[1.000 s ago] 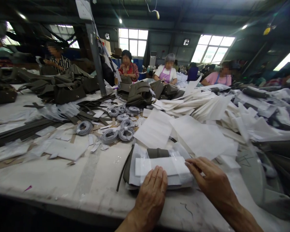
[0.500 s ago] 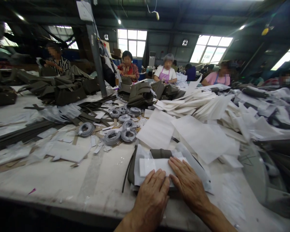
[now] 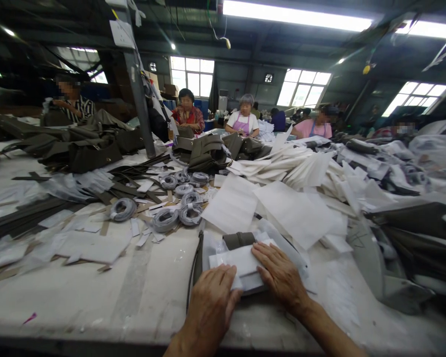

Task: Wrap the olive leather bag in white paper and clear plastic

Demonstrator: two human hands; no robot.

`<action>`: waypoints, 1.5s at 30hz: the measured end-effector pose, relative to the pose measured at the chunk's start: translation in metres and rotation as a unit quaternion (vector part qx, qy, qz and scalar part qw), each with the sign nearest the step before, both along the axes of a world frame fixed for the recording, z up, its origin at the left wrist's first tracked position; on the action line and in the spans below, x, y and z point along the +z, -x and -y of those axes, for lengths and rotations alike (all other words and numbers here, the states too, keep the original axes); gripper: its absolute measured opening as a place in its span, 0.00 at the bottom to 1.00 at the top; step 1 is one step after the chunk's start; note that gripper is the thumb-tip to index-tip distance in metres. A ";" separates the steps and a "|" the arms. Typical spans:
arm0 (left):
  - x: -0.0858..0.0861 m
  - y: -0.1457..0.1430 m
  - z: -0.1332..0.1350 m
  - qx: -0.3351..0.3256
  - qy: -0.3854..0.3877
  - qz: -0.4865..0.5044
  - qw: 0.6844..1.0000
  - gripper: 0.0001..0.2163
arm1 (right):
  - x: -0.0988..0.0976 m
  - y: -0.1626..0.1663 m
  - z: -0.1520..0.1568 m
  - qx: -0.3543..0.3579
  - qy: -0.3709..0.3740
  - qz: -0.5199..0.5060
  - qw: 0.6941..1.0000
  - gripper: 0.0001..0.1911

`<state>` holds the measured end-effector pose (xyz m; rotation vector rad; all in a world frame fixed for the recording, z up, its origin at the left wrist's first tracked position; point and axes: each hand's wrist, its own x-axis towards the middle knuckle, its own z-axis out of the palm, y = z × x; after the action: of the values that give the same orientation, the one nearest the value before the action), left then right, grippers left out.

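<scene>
Right in front of me lies a dark olive handbag (image 3: 238, 240) with white foam sheeting around it and a thin dark strap along its left side. Across its front rests a folded strip of white foam (image 3: 241, 259). My left hand (image 3: 212, 296) lies on the strip's left end, fingers stretched out. Flat over the right part of the strip is my right hand (image 3: 278, 271), its fingers extended and slightly spread. Neither hand grips anything; both press from above. The bag's lower front is partly hidden by the hands.
Loose white foam sheets (image 3: 232, 201) lie behind the bag, beside a heap of more sheets (image 3: 301, 168). Several coiled grey straps (image 3: 166, 219) sit to the left. Dark bags (image 3: 92, 151) pile up near a post (image 3: 139, 99). Co-workers (image 3: 243, 121) sit across the table.
My left hand has slid left and down along the foam strip, toward its left end. The right hand stays on the strip. The view has tilted up and turned slightly right.
</scene>
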<state>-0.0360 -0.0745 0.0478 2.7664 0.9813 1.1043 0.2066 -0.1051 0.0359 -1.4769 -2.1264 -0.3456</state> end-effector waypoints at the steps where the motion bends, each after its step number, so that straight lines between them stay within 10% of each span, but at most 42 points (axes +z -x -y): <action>1: 0.002 -0.001 0.000 -0.005 0.025 0.000 1.000 0.12 | 0.002 -0.002 -0.001 0.008 0.007 -0.022 1.000 0.19; 9: 0.030 -0.018 -0.038 -0.027 0.174 -0.060 0.983 0.08 | 0.009 -0.017 -0.012 -0.049 0.082 -0.277 0.956 0.15; 17: 0.032 -0.081 -0.083 0.015 0.192 -0.169 0.967 0.17 | -0.012 -0.004 -0.011 -0.075 -0.056 -0.120 0.988 0.18; 33: 0.017 -0.129 -0.149 0.065 0.349 -0.198 0.914 0.18 | -0.007 -0.001 -0.012 -0.063 -0.011 -0.101 0.993 0.18; 41: 0.012 -0.136 -0.133 -0.075 0.304 -0.160 0.936 0.15 | 0.021 -0.022 -0.023 -0.023 0.154 -0.209 0.965 0.12; 45: 0.008 -0.116 -0.121 -0.157 0.253 -0.162 0.941 0.27 | 0.014 -0.028 -0.029 -0.128 0.054 -0.331 0.933 0.14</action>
<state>0.0799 0.0468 0.0558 2.5718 0.6742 0.2998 0.2344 -0.0763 0.0502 -1.6410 -1.4385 0.1728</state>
